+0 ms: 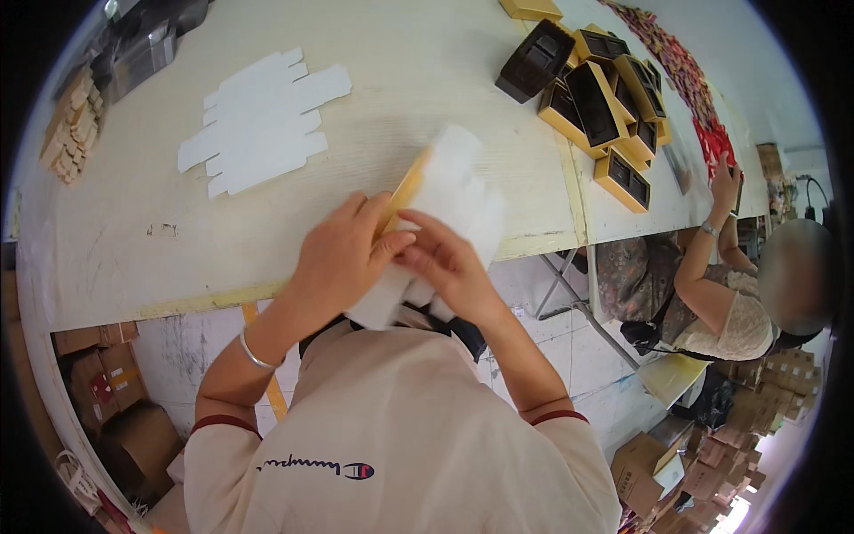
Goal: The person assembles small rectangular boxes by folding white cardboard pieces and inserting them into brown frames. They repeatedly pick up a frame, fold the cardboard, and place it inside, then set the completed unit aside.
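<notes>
L hand (342, 249) grips the gold edge of a white card (463, 200), blurry, stretching to 1 o'clock from the hands, over the tbl (374, 98) edge. R hand (449, 271): fingers bunched nr L thumb, can't tell if gripping. Flat white cut-outs (258, 125) at 10–11 o'clock; gold boxes (596, 107) w/ blk inserts piled at 2.

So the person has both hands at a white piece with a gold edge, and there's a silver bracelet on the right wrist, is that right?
Not quite: the head view shows the silver bracelet on the left wrist. Both hands are indeed at the white piece.
</notes>
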